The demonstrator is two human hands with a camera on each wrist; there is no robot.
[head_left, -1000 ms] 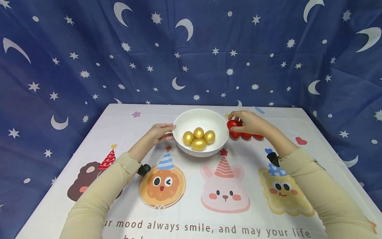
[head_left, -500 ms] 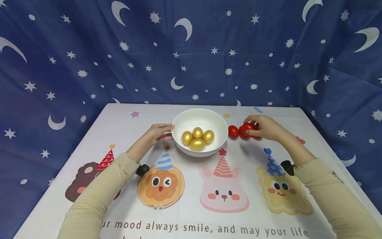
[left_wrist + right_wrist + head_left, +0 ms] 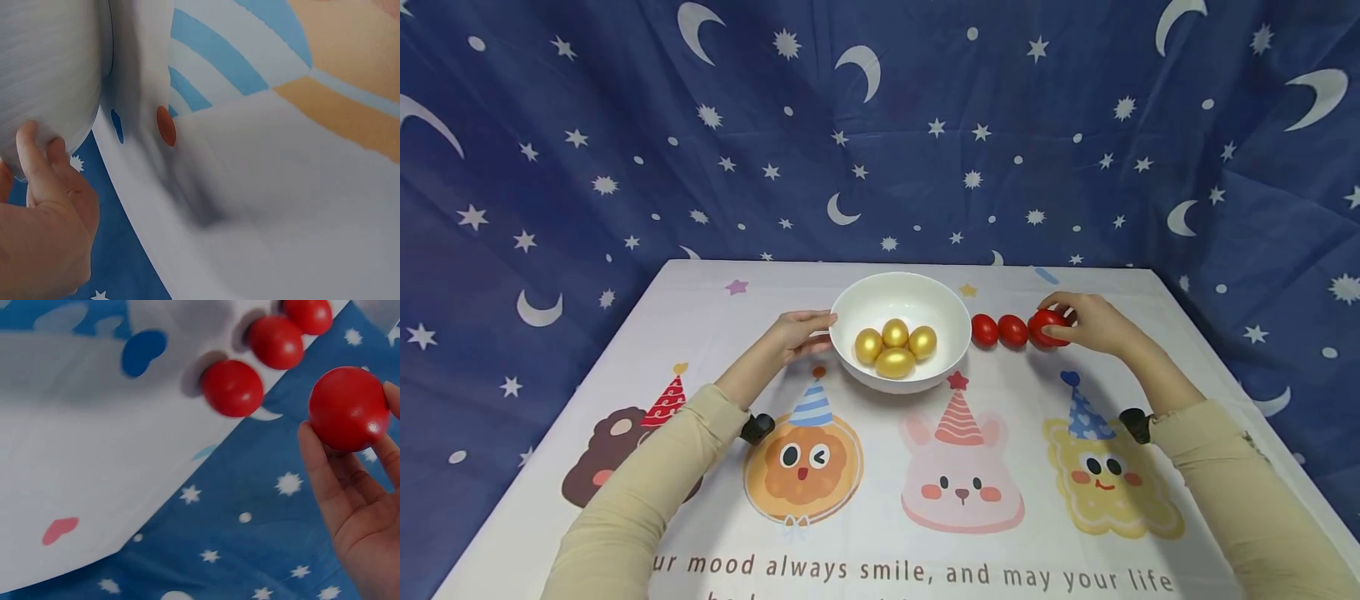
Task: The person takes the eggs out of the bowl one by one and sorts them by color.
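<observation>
In the head view, the right hand [image 3: 1096,323] pinches a red egg [image 3: 1047,322]; the bowl [image 3: 902,292] lies leftward, nearer to the left hand [image 3: 797,333]. In the left wrist view, loosely extended fingers [image 3: 37,165] touch its outer wall. In the right wrist view, the held egg is apart from three others [image 3: 232,389].

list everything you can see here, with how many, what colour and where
bowl: one, white, mid-table toward the back
gold eggs: four, gold, inside the bowl
red eggs: four, red; three in a row right of the bowl, one in the right hand
tablecloth: one, white, over the table
cartoon prints: four, brown, orange, pink, yellow, across the tablecloth
printed lettering: brown, near edge
backdrop: blue with white moons and stars, behind
wrist devices: two, black, one by each wrist
sleeves: two, beige, both arms
hands: two; left hand touches the bowl's left side, right holds a red egg
</observation>
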